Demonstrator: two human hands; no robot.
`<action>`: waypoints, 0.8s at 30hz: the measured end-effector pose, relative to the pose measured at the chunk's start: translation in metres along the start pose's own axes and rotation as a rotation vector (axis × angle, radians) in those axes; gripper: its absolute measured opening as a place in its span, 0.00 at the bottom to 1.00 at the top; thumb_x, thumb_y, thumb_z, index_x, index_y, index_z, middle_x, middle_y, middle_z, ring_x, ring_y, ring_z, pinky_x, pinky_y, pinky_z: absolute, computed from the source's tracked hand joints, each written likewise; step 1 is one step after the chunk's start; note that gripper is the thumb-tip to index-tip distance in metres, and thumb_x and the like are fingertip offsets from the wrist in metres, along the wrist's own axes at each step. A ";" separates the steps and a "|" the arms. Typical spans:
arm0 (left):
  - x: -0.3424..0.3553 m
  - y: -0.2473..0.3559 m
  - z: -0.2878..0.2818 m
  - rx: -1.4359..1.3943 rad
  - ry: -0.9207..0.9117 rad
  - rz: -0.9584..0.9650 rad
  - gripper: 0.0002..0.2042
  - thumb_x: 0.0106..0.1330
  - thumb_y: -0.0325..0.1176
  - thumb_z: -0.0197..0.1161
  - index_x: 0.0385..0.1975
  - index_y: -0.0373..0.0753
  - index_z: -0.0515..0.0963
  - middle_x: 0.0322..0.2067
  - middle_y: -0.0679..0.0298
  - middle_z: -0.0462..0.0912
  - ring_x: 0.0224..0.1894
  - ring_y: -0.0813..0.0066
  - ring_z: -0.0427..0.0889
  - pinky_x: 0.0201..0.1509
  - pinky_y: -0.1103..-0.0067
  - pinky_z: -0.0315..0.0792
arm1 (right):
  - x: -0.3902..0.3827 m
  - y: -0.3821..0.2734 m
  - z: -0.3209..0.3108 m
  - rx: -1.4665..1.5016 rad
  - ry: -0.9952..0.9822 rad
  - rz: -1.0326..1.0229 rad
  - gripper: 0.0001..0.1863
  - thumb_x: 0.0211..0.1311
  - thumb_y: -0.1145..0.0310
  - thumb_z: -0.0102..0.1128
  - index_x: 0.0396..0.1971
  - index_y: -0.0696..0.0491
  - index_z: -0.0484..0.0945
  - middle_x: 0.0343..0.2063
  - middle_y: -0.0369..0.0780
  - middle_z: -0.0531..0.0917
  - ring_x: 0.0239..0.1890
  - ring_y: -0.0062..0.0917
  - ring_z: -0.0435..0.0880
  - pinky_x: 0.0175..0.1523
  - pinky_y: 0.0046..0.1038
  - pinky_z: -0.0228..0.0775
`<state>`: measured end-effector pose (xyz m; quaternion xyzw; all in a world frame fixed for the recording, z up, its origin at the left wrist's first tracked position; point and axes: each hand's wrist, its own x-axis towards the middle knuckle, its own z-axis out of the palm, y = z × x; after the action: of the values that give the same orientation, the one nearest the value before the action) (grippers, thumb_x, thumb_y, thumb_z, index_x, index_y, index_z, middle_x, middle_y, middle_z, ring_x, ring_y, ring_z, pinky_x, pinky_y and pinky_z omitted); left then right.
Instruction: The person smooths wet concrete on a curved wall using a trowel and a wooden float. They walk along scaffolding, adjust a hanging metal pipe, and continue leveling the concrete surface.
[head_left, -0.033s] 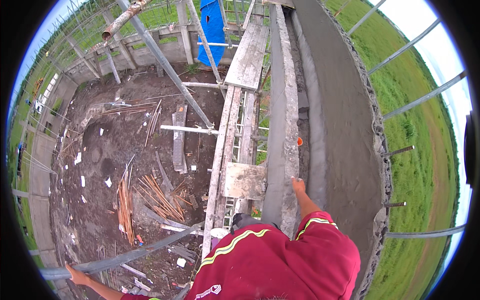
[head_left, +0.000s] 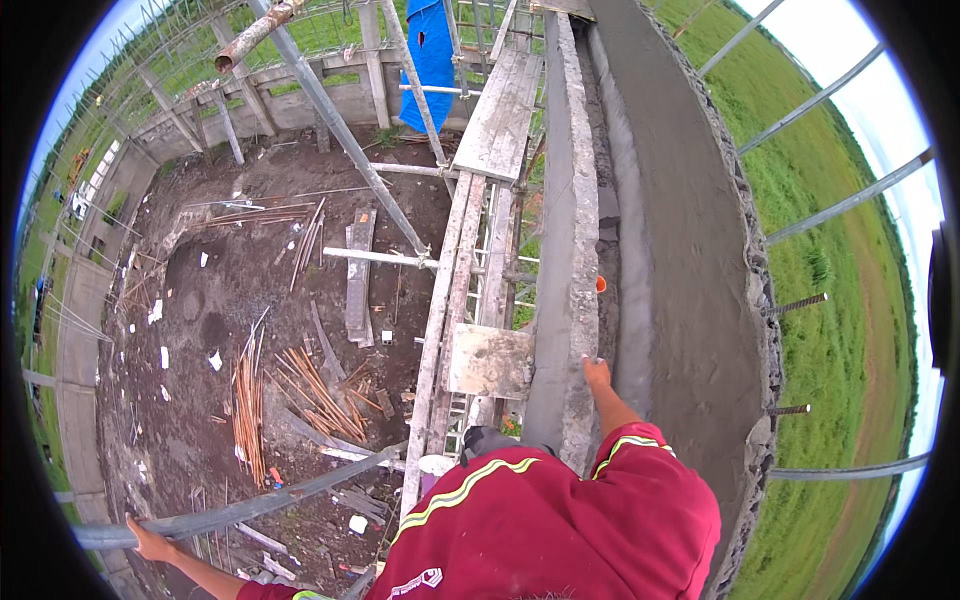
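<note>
My left hand (head_left: 152, 543) is at the lower left, closed around a grey metal scaffold pipe (head_left: 290, 496) that slopes up to the right. My right hand (head_left: 597, 374) rests on the narrow concrete wall top (head_left: 580, 240) ahead of me, its fingers bent at the edge; the fingertips are partly hidden. Ahead of that hand, a small orange cup-like object (head_left: 601, 284) lies in the channel beside the wall. Left of the wall, a square, cement-stained board (head_left: 490, 360) sits on the scaffold.
Scaffold planks (head_left: 450, 300) run ahead on the left, high above a dirt yard (head_left: 220, 300) with pole piles (head_left: 320, 392). Smooth wet-looking cement (head_left: 690, 250) stretches along the right. Rebar stubs (head_left: 797, 303) and pipes (head_left: 860, 195) stick out past its rough edge. A blue tarp (head_left: 428, 65) hangs ahead.
The view has tilted slightly, so the left hand and its pipe appear a little higher and farther left. Both hands keep their places on the pipe and the wall.
</note>
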<state>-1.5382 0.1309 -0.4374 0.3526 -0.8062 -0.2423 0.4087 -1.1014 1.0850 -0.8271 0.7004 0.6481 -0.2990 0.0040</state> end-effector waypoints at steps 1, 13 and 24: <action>-0.011 0.010 -0.001 -0.092 -0.002 0.026 0.23 0.59 0.54 0.68 0.25 0.34 0.84 0.26 0.57 0.82 0.32 0.67 0.78 0.45 0.65 0.73 | -0.007 0.001 -0.001 -0.033 0.018 -0.021 0.40 0.60 0.40 0.60 0.59 0.60 0.73 0.54 0.55 0.80 0.60 0.47 0.77 0.65 0.41 0.66; -0.084 0.085 -0.021 -0.482 0.086 -0.025 0.19 0.46 0.38 0.72 0.35 0.33 0.78 0.30 0.51 0.86 0.34 0.57 0.87 0.41 0.66 0.78 | -0.306 -0.306 0.093 0.483 -0.942 -1.085 0.25 0.72 0.67 0.55 0.65 0.56 0.64 0.41 0.40 0.77 0.30 0.20 0.76 0.40 0.24 0.75; -0.104 0.084 -0.042 -0.634 -0.206 -0.161 0.37 0.47 0.36 0.71 0.62 0.34 0.69 0.50 0.44 0.80 0.55 0.46 0.79 0.59 0.63 0.74 | -0.928 -0.558 0.091 0.174 -1.467 -1.967 0.35 0.61 0.56 0.71 0.62 0.61 0.69 0.52 0.46 0.79 0.53 0.30 0.78 0.64 0.30 0.66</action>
<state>-1.4914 0.2595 -0.4081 0.2442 -0.6975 -0.5463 0.3942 -1.6297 0.2988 -0.2947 -0.4222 0.7223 -0.5396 0.0935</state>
